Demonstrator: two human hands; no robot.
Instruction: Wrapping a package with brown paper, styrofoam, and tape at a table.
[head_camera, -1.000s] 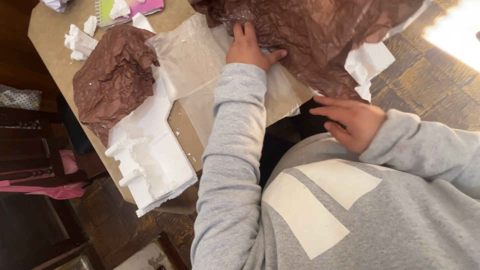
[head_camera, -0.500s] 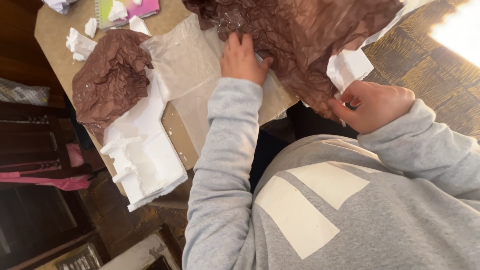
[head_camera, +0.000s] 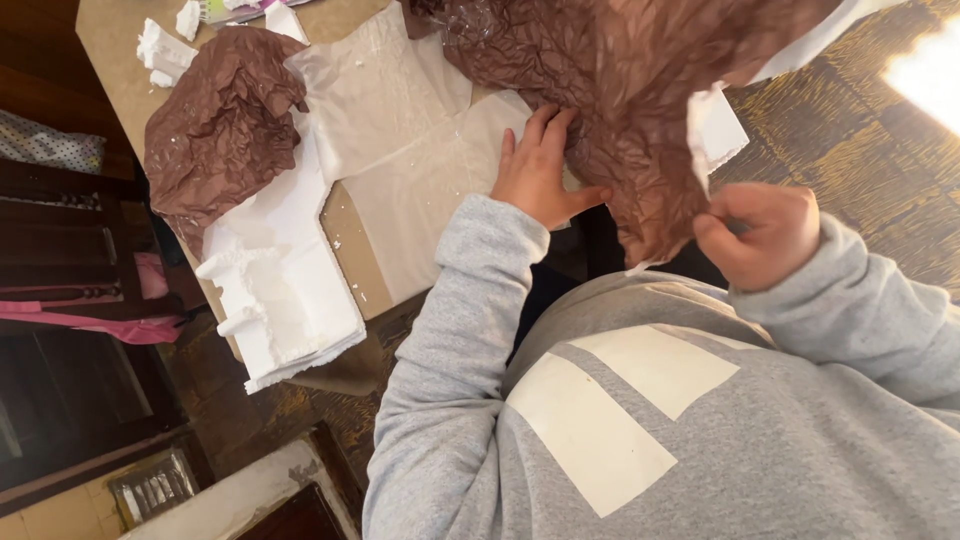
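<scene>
A large sheet of crumpled brown paper (head_camera: 620, 90) hangs over the table's right side, with a white foam piece (head_camera: 718, 128) at its lower edge. My left hand (head_camera: 538, 172) lies flat with fingers spread, pressing where the brown paper meets a translucent white sheet (head_camera: 400, 130). My right hand (head_camera: 762, 236) is off the table edge, close to my grey sweatshirt, and pinches the lower edge of the brown paper just below the foam piece.
A second crumpled brown paper wad (head_camera: 225, 120) lies on the cardboard-coloured table (head_camera: 345, 245). White foam packing blocks (head_camera: 280, 300) sit at the near left edge, small foam bits (head_camera: 165, 50) at the far corner. Dark wooden furniture (head_camera: 70, 260) stands left, patterned floor on the right.
My right hand rose from my lap to the brown paper's lower edge and closed on it. My left hand stayed pressed on the sheet. The view shifted slightly.
</scene>
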